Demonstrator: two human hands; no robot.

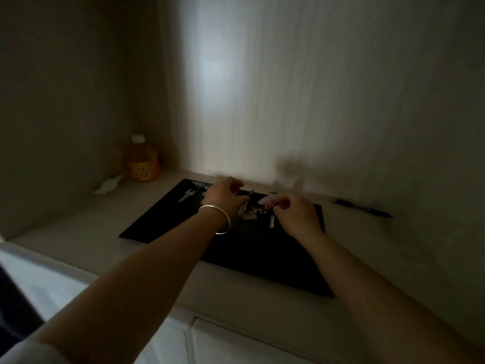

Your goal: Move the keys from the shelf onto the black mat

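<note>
orange bottle [142, 162] back-left corner | white crumpled scrap [108, 184] beside it | black pen [361, 207] right, near wall

No text, brand name or number can be read anywhere in this dim, blurred view. The only thing bearing a mark is the orange bottle [142, 162], and its label [143, 172] shows just a pale emblem on the front, too soft to make out as letters or a sign. The small pink-and-white tag [268, 203], to the right of the bottle, has some colour on it, but whether that is print cannot be told.
</note>
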